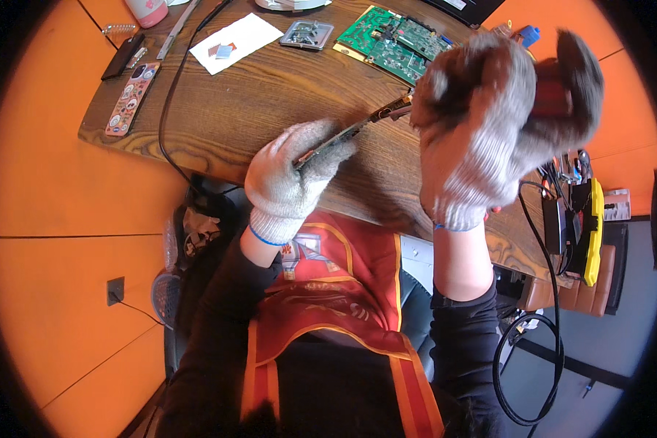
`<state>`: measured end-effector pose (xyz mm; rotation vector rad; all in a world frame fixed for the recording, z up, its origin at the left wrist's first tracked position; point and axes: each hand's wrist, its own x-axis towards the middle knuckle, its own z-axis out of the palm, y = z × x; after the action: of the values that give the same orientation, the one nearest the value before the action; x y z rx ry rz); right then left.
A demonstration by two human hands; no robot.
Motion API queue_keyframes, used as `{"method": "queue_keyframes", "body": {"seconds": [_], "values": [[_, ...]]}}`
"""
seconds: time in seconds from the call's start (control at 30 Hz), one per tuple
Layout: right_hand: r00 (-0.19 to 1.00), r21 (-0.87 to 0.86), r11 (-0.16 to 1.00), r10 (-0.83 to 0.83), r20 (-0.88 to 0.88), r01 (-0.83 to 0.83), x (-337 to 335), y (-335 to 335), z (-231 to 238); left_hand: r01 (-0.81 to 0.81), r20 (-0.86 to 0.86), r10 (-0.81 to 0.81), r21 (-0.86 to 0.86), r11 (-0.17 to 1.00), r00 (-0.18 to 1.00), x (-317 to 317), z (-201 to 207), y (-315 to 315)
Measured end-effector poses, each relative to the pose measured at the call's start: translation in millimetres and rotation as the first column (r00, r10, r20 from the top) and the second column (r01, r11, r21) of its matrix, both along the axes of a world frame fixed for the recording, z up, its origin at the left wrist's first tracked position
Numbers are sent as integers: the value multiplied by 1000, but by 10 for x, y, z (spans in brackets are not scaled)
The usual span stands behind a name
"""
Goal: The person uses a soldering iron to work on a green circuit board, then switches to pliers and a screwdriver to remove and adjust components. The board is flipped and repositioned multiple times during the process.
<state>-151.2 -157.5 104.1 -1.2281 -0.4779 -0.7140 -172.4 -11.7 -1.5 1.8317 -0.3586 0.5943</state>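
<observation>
Both my hands wear pale knitted work gloves. My left hand is closed on the edge of a thin circuit board, which it holds tilted above the table's near side. Seen almost edge-on, the board rises toward my right hand. That hand is raised and partly blurred, its fingers wrapped round a tool with a dark red handle. The tool's exact kind is hidden by the glove. Its working end appears close to the board's upper end; whether they touch, I cannot tell.
On the wooden table lie a large green circuit board, a clear box of small metal parts, white paper and a phone in a stickered case. A black cable crosses the left side. A yellow-edged case is at right.
</observation>
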Motion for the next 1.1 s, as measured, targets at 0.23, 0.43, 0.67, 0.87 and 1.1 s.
{"method": "queue_keyframes", "body": {"seconds": [0.23,0.43,0.67,0.87,1.1], "values": [[979,-36,985,-161,122,166,411,-23,140,61,90,-76,166,984,993,-16,36,25],[943,345,907,303,-136,-242,153,-156,-308,-61,-11,61,29,998,998,-24,27,10],[992,159,984,-95,79,81,87,-185,-438,-41,21,42,-60,997,999,-1,15,-59],[914,66,980,-198,354,187,99,46,-642,-159,-239,109,-200,967,965,-46,125,-134],[954,322,944,-160,254,73,12,67,-313,-125,-229,41,-365,922,972,-76,64,-126]]}}
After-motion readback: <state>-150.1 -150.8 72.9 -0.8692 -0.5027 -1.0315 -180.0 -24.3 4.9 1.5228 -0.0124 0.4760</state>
